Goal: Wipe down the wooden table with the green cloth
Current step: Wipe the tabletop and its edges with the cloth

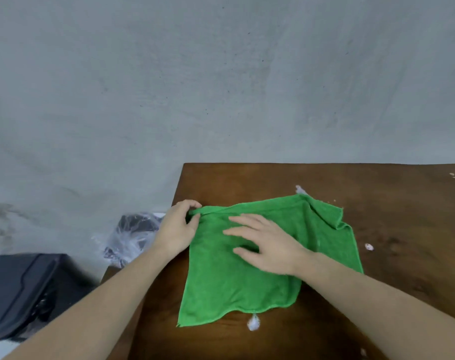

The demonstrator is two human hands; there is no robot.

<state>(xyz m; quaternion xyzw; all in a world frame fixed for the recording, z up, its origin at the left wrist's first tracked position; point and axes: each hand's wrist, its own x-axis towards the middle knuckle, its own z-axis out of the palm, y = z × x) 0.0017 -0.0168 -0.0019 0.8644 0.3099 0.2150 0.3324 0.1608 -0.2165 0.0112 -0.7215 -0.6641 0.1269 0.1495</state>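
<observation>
Green cloth (236, 276) spread flat on wooden surface (392, 219), near its left edge. Left hand (177, 229) pinches cloth's far-left corner, fingers (192, 203) curled. Right hand (268, 245) flat on cloth centre, fingers straight, spread. White crumbs (253, 322) lie beside cloth's near edge; more to right.

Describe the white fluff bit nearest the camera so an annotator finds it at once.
Start at the wooden table, then find the green cloth under both hands. The white fluff lies just past the cloth's near hem. Unlike the other white specks, it touches that hem and is the largest.
</observation>
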